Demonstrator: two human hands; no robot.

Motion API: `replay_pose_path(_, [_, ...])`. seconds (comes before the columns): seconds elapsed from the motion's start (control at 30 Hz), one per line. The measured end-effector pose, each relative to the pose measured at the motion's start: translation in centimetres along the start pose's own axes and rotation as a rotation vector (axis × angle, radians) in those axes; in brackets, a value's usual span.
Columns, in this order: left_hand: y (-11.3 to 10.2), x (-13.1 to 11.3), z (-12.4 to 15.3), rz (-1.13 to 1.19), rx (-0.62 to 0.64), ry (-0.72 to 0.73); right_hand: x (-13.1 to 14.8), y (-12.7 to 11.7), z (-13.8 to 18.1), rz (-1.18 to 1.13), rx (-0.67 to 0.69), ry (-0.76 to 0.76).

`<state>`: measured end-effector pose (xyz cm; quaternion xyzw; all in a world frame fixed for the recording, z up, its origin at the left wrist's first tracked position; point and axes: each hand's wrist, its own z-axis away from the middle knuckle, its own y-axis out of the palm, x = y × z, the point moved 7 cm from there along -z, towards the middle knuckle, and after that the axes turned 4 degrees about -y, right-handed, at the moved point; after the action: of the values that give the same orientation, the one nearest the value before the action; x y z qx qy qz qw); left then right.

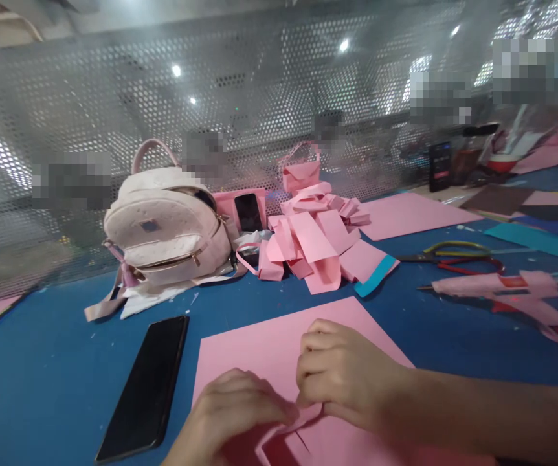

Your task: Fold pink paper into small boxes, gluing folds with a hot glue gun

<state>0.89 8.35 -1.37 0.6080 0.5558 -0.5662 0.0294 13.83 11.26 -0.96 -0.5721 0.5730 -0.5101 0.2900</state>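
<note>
A large pink craft sheet lies on the blue table in front of me. Over it, my left hand curls round the left side of a small folded pink piece, thumb along its upper edge. My right hand has its fingers bent in and pinches the same piece from the right. The two hands nearly meet at the fold. Part of the folded piece is hidden under the fingers and cut off by the bottom of the view; whether it is paper or thin foam I cannot tell.
A black phone lies at left. Behind stand a pale backpack and a heap of pink folded strips. Scissors and a pink glue gun lie at right. A perforated metal screen closes off the back.
</note>
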Motion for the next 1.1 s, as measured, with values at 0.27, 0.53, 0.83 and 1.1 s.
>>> replay_pose_path(0.27, [0.2, 0.2, -0.1, -0.034, 0.024, 0.147, 1.3, -0.4, 0.5, 0.191, 0.013, -0.152])
replay_pose_path(0.53, [0.3, 0.0, -0.9, 0.032, 0.060, 0.101, 2.7, -1.2, 0.4, 0.295, -0.049, -0.241])
replay_pose_path(0.83, [0.5, 0.3, -0.5, -0.077, 0.069, 0.156, 3.5, -1.4, 0.0, 0.331, -0.082, -0.277])
replay_pose_path(1.1, [0.9, 0.6, -0.1, -0.103, 0.090, 0.123, 3.4, -1.3, -0.1, 0.278, 0.065, -0.260])
